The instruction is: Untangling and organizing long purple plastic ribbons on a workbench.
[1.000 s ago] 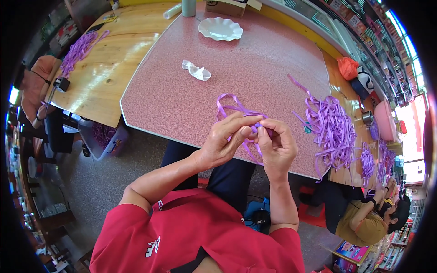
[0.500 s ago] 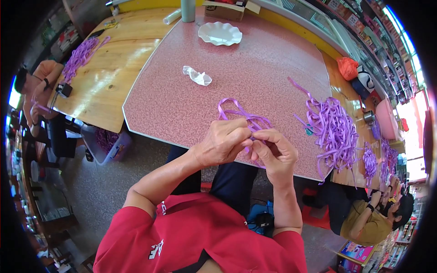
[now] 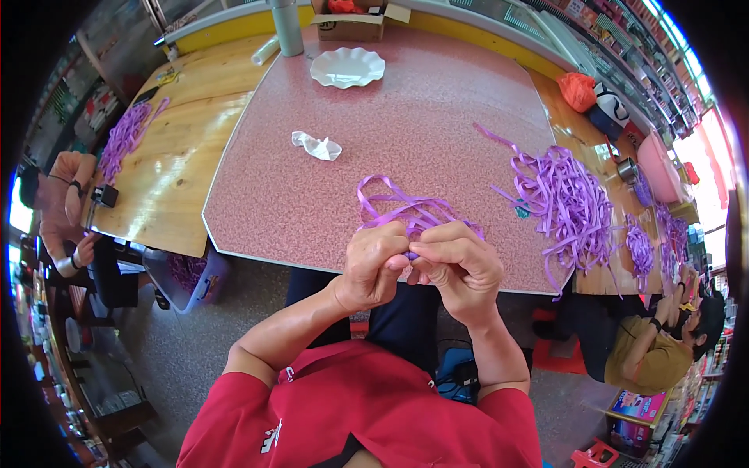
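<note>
My left hand (image 3: pixel 374 264) and my right hand (image 3: pixel 462 269) meet just above the table's near edge, fingertips pinched together on a purple ribbon (image 3: pixel 382 187). A short bit of it shows between the two thumbs, while its loops lie on the pink speckled tabletop (image 3: pixel 273 207) just beyond my hands. Most of the gripped part is hidden by my fingers. To the right of my hands, a large tangled heap of purple ribbons (image 3: pixel 566 207) spreads near the table's right edge, with a small teal piece (image 3: pixel 522 208) beside it.
A crumpled white tissue (image 3: pixel 317 146) and a white scalloped plate (image 3: pixel 347 68) lie farther back. Behind them stand a grey-green cylinder (image 3: pixel 286 30) and a cardboard box (image 3: pixel 351 27). Two people sit at wooden side tables, left and right, with more purple ribbon. A plastic bin (image 3: pixel 204 285) stands at lower left.
Both hands have come closer together and stay pinched on the ribbon. The whole view has shifted slightly, and the left-hand person's arm has lowered.
</note>
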Action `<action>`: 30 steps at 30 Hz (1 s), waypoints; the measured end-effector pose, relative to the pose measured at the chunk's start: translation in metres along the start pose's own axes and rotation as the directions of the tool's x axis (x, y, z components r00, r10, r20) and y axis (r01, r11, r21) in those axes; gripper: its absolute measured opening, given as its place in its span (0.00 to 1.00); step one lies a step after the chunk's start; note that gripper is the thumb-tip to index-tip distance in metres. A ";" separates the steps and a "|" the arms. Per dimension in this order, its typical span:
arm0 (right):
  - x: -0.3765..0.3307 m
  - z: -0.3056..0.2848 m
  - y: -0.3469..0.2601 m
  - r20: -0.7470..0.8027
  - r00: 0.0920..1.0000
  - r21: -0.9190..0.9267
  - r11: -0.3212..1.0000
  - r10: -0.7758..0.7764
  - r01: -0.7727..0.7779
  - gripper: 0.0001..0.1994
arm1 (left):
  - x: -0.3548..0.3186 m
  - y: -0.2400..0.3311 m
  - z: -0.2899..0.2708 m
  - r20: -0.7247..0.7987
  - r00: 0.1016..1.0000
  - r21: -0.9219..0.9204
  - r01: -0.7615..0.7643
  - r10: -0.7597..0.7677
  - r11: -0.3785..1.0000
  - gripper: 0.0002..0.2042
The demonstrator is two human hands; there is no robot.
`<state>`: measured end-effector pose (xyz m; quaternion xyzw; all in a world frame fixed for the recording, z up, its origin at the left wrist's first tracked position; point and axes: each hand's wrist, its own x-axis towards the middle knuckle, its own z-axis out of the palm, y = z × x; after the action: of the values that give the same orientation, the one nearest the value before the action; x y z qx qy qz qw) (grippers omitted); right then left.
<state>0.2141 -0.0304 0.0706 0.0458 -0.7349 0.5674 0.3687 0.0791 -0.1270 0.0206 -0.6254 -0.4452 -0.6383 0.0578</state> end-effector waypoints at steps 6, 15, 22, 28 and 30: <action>0.007 -0.012 0.002 0.104 0.984 -0.188 0.969 -0.146 0.163 0.05 | 0.006 0.011 -0.004 0.069 0.985 -0.139 0.164 -0.156 0.977 0.17; 0.012 -0.009 0.020 0.041 0.975 -0.493 0.844 -0.220 0.212 0.06 | 0.005 0.012 0.001 0.142 0.762 -0.321 0.639 -0.632 0.699 0.18; 0.004 -0.005 0.018 -0.095 0.991 -0.092 0.990 0.098 -0.106 0.04 | 0.020 0.018 -0.015 0.404 0.677 -0.459 0.731 -0.615 0.504 0.22; -0.002 -0.005 0.015 -0.098 0.986 -0.103 0.984 0.133 -0.143 0.04 | 0.008 0.014 -0.009 0.220 0.809 -0.246 0.587 -0.545 0.771 0.22; -0.005 -0.008 0.019 -0.043 0.998 -0.256 0.965 0.054 -0.063 0.05 | 0.009 0.014 -0.009 0.199 0.827 -0.232 0.560 -0.525 0.795 0.21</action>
<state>0.2127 -0.0181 0.0532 -0.0343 -0.7966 0.4786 0.3676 0.0793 -0.1369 0.0368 -0.5112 -0.5138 -0.6441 -0.2446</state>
